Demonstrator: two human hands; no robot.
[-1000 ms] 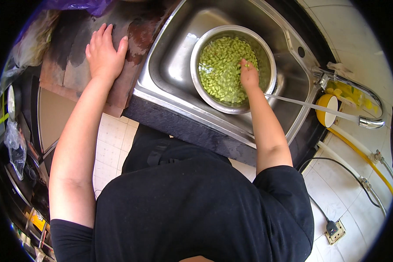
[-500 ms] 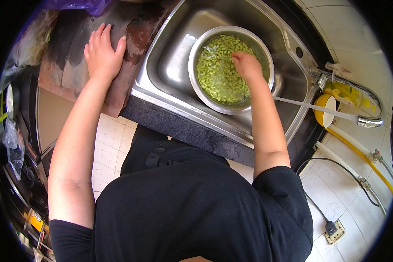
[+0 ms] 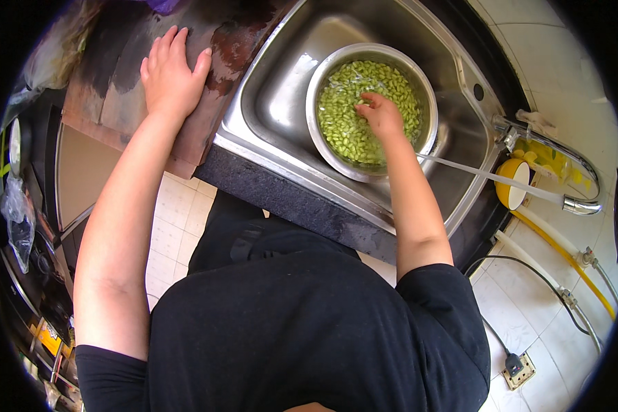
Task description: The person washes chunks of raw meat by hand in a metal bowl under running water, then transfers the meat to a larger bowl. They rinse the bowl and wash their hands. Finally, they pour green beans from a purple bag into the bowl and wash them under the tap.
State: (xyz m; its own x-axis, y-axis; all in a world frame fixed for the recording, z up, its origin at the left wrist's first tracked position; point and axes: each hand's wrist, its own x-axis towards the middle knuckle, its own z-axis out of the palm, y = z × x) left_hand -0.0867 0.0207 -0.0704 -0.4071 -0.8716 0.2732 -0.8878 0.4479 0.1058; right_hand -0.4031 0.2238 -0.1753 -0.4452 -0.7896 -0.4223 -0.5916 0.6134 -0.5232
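A round steel bowl (image 3: pixel 314 130) stands in the sink, full of water and green shelled beans (image 3: pixel 343 130). Over the beans is my right hand (image 3: pixel 384 118), its fingers curled together at the water surface. Whatever lies between the fingertips is too small to make out. On the dark, wet wooden board (image 3: pixel 110 103) left of the sink, my left hand (image 3: pixel 174 79) rests flat with its thumb spread out.
Around the bowl is the steel sink (image 3: pixel 275 103). From the chrome faucet (image 3: pixel 582 206) at right, a water stream runs past my right wrist to the bowl. A yellow bowl (image 3: pixel 507 184) leans beside the faucet, above hoses and a black cable. A purple bag (image 3: pixel 161 5) touches the board's far edge.
My right hand has shifted slightly left and toward me over the beans, and its fingers show more clearly above the water. My left hand stays flat on the board. The view has moved slightly.
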